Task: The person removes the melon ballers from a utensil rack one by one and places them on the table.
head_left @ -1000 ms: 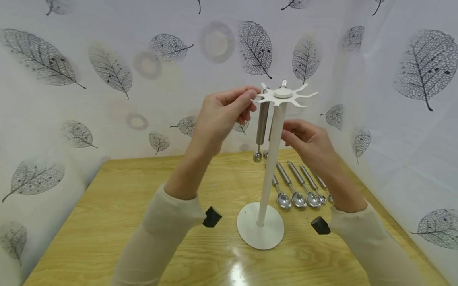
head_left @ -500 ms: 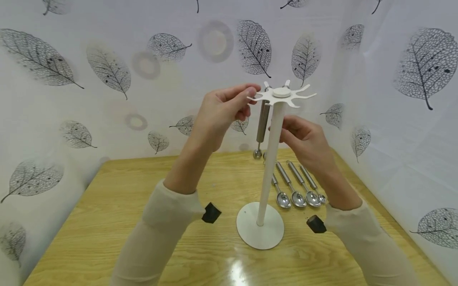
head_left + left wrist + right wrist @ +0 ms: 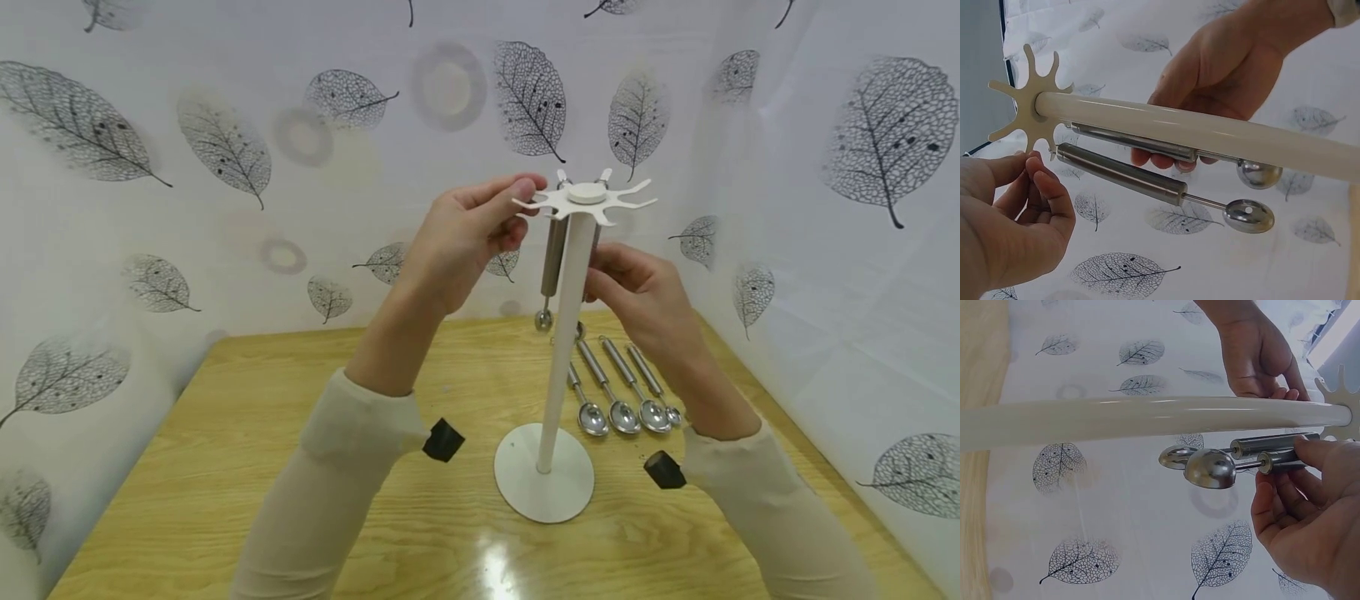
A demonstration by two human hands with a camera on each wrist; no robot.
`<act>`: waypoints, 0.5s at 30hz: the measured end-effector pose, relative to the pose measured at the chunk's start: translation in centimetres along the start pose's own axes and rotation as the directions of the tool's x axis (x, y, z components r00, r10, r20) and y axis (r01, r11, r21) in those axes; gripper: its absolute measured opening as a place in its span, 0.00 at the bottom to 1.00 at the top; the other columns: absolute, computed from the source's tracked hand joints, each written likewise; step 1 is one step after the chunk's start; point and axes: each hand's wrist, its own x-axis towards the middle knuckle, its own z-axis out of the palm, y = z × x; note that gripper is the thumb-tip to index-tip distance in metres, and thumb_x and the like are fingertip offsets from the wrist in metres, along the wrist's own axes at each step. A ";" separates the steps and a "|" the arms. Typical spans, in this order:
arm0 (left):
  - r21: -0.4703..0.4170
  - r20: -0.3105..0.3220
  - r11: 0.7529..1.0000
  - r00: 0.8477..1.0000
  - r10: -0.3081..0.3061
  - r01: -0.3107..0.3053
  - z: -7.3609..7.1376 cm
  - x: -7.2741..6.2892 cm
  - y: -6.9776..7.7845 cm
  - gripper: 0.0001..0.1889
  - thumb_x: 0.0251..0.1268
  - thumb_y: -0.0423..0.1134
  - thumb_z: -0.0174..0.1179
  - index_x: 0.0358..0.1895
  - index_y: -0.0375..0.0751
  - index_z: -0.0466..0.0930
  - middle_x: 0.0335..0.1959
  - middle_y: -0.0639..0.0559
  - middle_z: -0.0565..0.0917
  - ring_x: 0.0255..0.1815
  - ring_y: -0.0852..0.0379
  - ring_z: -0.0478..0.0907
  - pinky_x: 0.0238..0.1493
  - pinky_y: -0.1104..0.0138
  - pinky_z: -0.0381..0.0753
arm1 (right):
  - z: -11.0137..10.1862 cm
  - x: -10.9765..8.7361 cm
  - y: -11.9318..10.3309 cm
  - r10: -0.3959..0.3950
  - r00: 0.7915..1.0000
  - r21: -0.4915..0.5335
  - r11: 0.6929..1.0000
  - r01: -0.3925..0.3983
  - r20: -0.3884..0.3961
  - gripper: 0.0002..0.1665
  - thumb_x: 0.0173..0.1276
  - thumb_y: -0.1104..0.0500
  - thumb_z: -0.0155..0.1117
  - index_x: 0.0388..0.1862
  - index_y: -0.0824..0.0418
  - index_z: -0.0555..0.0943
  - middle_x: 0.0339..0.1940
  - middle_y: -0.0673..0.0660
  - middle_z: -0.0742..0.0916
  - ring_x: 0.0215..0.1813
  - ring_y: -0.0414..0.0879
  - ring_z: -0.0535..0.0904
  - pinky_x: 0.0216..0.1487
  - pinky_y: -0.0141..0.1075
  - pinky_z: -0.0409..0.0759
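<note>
A white stand (image 3: 561, 367) with a star-shaped hook top (image 3: 587, 194) rises between my hands. Two steel scoops with tube handles and small round bowls hang from it. At the upper left, my left hand (image 3: 461, 246) pinches one hook prong between thumb and fingers. Just beside those fingertips dangles one scoop (image 3: 1121, 175), handle up, bowl down. My right hand (image 3: 645, 292) reaches behind the pole. In the right wrist view its thumb and fingers hold the handle of the other scoop (image 3: 1210, 469), which the pole partly hides in the head view.
Several similar steel scoops (image 3: 622, 417) lie in a row on the wooden table (image 3: 300, 483), right of the stand's round white base (image 3: 543, 496). Some of them are behind the right forearm. Leaf-patterned cloth (image 3: 420, 167) surrounds the table at the back and sides.
The hook top has turned a little, its back prongs moving right and front ones left. The hanging scoops swung right with it. My right hand shifted slightly left; the left keeps its pinch.
</note>
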 end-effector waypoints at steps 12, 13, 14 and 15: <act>0.041 0.011 0.999 1.000 0.002 -0.003 -0.1 -0.1 0.0 0.16 0.80 0.34 0.56 0.60 0.25 0.81 0.37 0.46 0.81 0.32 0.57 0.73 0.36 0.72 0.77 | -0.6 0.4 0.0 -0.031 0.999 0.042 0.999 0.031 -0.011 0.12 0.75 0.73 0.61 0.51 0.67 0.86 0.37 0.55 0.89 0.37 0.43 0.85 0.44 0.33 0.87; 0.047 0.013 0.999 1.000 0.006 -0.006 -0.1 -0.1 0.0 0.16 0.80 0.34 0.56 0.60 0.25 0.81 0.36 0.46 0.81 0.31 0.57 0.73 0.36 0.72 0.77 | -0.7 0.5 -0.1 -0.031 0.999 0.034 0.999 0.031 -0.016 0.12 0.75 0.72 0.62 0.52 0.66 0.86 0.37 0.55 0.89 0.37 0.44 0.85 0.44 0.33 0.87; 0.052 0.014 0.999 1.000 0.010 -0.010 -0.1 -0.1 0.0 0.16 0.80 0.34 0.56 0.60 0.25 0.81 0.36 0.46 0.81 0.31 0.57 0.73 0.35 0.72 0.77 | -0.8 0.6 -0.2 -0.029 0.999 0.024 0.999 0.030 -0.021 0.11 0.75 0.71 0.63 0.52 0.66 0.87 0.38 0.55 0.89 0.37 0.44 0.85 0.44 0.33 0.86; 0.055 0.013 0.998 1.000 0.011 -0.012 -0.1 -0.1 0.0 0.16 0.80 0.34 0.56 0.60 0.25 0.81 0.36 0.46 0.81 0.31 0.57 0.73 0.35 0.72 0.77 | -0.9 0.6 -0.3 -0.025 0.999 0.013 1.000 0.026 -0.028 0.11 0.75 0.70 0.63 0.52 0.65 0.87 0.37 0.55 0.89 0.37 0.44 0.84 0.44 0.32 0.86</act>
